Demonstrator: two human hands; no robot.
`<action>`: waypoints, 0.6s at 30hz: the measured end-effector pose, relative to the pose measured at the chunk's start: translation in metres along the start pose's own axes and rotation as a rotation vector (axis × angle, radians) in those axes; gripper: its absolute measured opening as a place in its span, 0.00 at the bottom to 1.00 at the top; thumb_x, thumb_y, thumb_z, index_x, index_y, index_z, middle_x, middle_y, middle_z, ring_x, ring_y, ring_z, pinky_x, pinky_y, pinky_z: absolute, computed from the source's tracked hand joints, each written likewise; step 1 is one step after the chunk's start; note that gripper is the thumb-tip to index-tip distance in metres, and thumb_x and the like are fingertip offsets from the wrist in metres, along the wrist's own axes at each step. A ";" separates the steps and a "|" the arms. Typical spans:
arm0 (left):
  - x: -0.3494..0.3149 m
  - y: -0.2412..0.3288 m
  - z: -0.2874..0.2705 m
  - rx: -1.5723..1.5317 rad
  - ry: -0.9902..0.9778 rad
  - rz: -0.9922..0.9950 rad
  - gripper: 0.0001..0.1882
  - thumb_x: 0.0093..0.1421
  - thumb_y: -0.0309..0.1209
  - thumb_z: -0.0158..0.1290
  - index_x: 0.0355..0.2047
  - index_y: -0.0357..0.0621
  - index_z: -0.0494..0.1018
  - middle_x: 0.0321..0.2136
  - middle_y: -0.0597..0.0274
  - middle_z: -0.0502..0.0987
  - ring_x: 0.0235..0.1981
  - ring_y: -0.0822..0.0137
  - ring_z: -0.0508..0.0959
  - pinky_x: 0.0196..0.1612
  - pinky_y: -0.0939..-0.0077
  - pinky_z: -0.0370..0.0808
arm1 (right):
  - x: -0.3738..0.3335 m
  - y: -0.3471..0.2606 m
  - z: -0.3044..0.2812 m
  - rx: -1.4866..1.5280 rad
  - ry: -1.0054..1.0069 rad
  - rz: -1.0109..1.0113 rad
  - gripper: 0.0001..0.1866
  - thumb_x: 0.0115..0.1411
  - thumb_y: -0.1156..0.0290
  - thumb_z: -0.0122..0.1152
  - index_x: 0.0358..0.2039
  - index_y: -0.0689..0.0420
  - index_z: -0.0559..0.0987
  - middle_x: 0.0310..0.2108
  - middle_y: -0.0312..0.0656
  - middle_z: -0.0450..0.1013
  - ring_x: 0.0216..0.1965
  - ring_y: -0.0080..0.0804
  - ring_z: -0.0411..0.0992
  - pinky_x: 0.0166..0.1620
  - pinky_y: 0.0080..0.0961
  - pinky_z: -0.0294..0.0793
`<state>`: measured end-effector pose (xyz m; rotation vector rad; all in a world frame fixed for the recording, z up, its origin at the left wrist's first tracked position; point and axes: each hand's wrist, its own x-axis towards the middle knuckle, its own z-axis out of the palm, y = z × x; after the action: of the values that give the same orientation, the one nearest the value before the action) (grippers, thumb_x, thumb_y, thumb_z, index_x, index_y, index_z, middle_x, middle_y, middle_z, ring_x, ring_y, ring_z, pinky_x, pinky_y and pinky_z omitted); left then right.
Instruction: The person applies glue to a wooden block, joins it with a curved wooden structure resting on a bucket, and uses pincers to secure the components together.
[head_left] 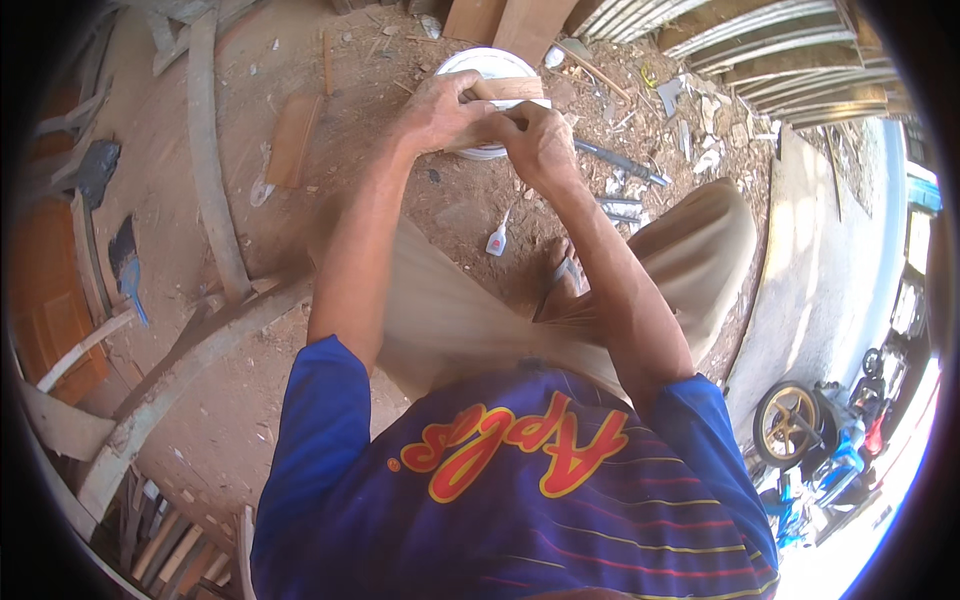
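Note:
Over a round white bucket (487, 62) on the dirt ground, my two hands meet at a small flat piece of wood (512, 88). My left hand (447, 112) is closed, thumb and fingers pinching the wood's left end. Curled against the near side of the same piece is my right hand (541, 148), its fingertips partly hidden. A pale strip runs along the wood's near edge, too small to make out. Nearer to me, a small white squeeze bottle (496, 241) with a thin nozzle lies on the ground between my legs.
Right of the bucket lies a dark bar-shaped tool (625, 162) among scraps. A brown board (294, 140) rests on the left, beside a long curved timber (212, 160). Stacked wooden slats (770, 50) stand at the far right; a motorcycle (800, 425) is at the right.

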<state>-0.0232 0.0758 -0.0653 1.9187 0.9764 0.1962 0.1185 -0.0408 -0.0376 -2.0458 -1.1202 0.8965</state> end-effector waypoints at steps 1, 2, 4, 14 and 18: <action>0.000 0.000 0.000 0.050 0.064 0.035 0.15 0.62 0.39 0.61 0.42 0.41 0.79 0.46 0.45 0.82 0.50 0.53 0.80 0.56 0.59 0.73 | -0.003 0.003 -0.004 0.005 -0.035 -0.053 0.17 0.62 0.60 0.63 0.39 0.63 0.86 0.34 0.59 0.82 0.39 0.55 0.82 0.45 0.43 0.80; 0.000 0.000 -0.001 0.058 0.090 0.017 0.15 0.62 0.39 0.61 0.42 0.41 0.79 0.46 0.45 0.82 0.50 0.53 0.80 0.56 0.59 0.73 | -0.006 0.005 -0.005 0.011 -0.059 -0.075 0.17 0.62 0.60 0.63 0.39 0.63 0.86 0.34 0.59 0.82 0.39 0.55 0.82 0.45 0.43 0.80; 0.000 0.011 -0.004 0.009 -0.025 0.000 0.15 0.62 0.40 0.61 0.42 0.41 0.80 0.45 0.45 0.82 0.50 0.53 0.80 0.57 0.59 0.74 | -0.009 0.013 -0.008 0.060 -0.033 -0.054 0.15 0.63 0.61 0.63 0.38 0.60 0.87 0.34 0.58 0.82 0.39 0.54 0.82 0.44 0.43 0.80; -0.002 0.024 -0.003 0.005 -0.032 -0.185 0.12 0.62 0.38 0.62 0.40 0.44 0.80 0.41 0.53 0.81 0.46 0.60 0.79 0.53 0.63 0.73 | 0.005 0.036 -0.007 0.243 -0.170 -0.114 0.13 0.65 0.66 0.58 0.42 0.61 0.84 0.31 0.58 0.80 0.35 0.55 0.81 0.40 0.45 0.78; 0.001 0.021 -0.006 0.043 -0.044 -0.119 0.11 0.63 0.37 0.61 0.40 0.43 0.80 0.42 0.57 0.82 0.49 0.65 0.78 0.57 0.66 0.70 | 0.002 0.038 -0.015 0.344 -0.187 -0.223 0.11 0.67 0.70 0.56 0.43 0.61 0.82 0.33 0.58 0.79 0.36 0.56 0.80 0.41 0.45 0.77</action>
<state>-0.0140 0.0760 -0.0459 1.8893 1.0696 0.0645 0.1481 -0.0592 -0.0594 -1.5528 -1.1716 1.0970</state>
